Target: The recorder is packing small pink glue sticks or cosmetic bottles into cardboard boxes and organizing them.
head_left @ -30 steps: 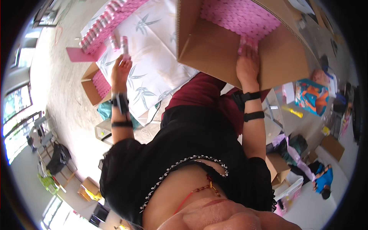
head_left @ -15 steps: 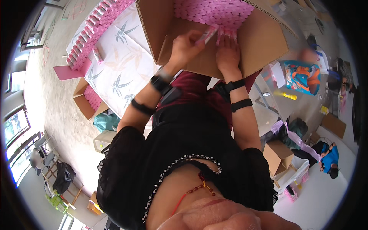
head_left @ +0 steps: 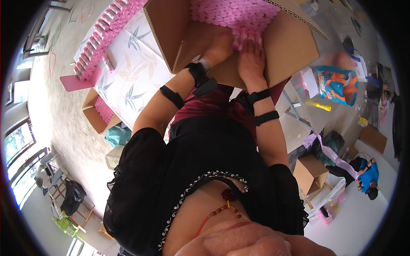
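Observation:
A large cardboard box [head_left: 294,47] opens towards me, its far part packed with rows of small pink-wrapped tubes [head_left: 232,13] showing their round ends. Near the row's lower edge, several more tubes [head_left: 247,34] lie lengthwise side by side. My left hand [head_left: 220,49] is inside the box with its fingers closed about a pink tube [head_left: 236,41] at the left end of these; the fingertips are partly hidden. Flat over the neighbouring tubes rests my right hand [head_left: 252,59], its fingers stretched out and touching them.
Left of the box, a leaf-patterned cloth [head_left: 132,64] covers the table, with a long stack of pink tubes [head_left: 100,34] and one loose tube [head_left: 108,64]. A smaller box [head_left: 96,113] of tubes stands below. A blue-orange bag [head_left: 337,85] lies at right; another person [head_left: 368,177] is farther off.
My left hand has moved right and deeper into the box, bringing its pink tube down beside the others. My right hand stays over the tubes.

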Action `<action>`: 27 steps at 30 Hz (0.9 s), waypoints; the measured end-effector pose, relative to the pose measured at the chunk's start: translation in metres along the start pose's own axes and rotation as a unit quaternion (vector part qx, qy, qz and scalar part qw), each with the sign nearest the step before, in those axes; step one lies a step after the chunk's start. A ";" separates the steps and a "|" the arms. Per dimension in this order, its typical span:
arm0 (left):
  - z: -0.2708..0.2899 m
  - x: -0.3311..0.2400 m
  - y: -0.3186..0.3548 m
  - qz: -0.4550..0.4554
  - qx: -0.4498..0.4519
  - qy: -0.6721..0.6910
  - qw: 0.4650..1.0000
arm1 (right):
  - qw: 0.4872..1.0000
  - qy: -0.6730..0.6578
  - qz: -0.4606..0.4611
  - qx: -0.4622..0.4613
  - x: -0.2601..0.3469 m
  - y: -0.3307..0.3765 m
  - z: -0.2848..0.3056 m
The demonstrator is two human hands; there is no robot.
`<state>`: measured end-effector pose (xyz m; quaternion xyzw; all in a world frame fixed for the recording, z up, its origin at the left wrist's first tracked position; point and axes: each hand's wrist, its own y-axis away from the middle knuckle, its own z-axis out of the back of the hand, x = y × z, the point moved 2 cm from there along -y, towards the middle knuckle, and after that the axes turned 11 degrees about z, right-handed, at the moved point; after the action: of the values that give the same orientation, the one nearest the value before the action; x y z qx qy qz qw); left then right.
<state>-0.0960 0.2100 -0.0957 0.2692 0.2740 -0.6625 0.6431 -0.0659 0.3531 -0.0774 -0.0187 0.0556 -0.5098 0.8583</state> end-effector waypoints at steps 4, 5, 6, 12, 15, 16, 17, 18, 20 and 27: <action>-0.004 0.003 0.000 -0.045 -0.017 -0.033 0.998 | 0.999 -0.027 0.007 -0.035 0.009 -0.005 0.013; -0.007 0.008 0.000 -0.037 -0.025 -0.034 0.998 | 1.000 -0.008 0.017 -0.016 0.015 -0.005 0.018; -0.010 0.015 0.000 -0.044 -0.017 -0.036 0.998 | 0.999 0.009 0.032 0.001 0.025 -0.006 0.022; 0.041 -0.037 0.039 -0.045 0.038 -0.057 0.997 | 0.998 0.015 0.053 0.029 0.004 0.000 0.009; 0.139 -0.042 0.106 -0.195 -0.201 0.168 0.945 | 0.998 -0.025 0.057 -0.018 0.008 0.000 0.017; 0.165 -0.023 0.130 -0.269 -0.268 0.149 0.913 | 0.997 -0.013 0.070 -0.002 0.011 0.000 0.024; 0.185 -0.001 0.152 -0.241 -0.368 0.169 0.882 | 0.997 0.001 0.081 0.014 0.013 -0.001 0.027; 0.205 0.028 0.167 -0.074 -0.436 0.107 0.890 | 0.997 0.000 0.082 0.014 0.013 -0.001 0.028; 0.237 0.112 0.177 0.065 -0.528 0.022 0.847 | 0.996 0.011 0.073 0.046 0.018 -0.003 0.027; 0.243 0.322 0.177 0.353 -0.455 -0.186 0.796 | 0.997 0.011 0.060 0.044 0.011 -0.003 0.023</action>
<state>0.0710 -0.1932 -0.1559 -0.1046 0.3055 -0.2259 0.9191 -0.0607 0.3410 -0.0554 0.0282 0.0435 -0.4593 0.8868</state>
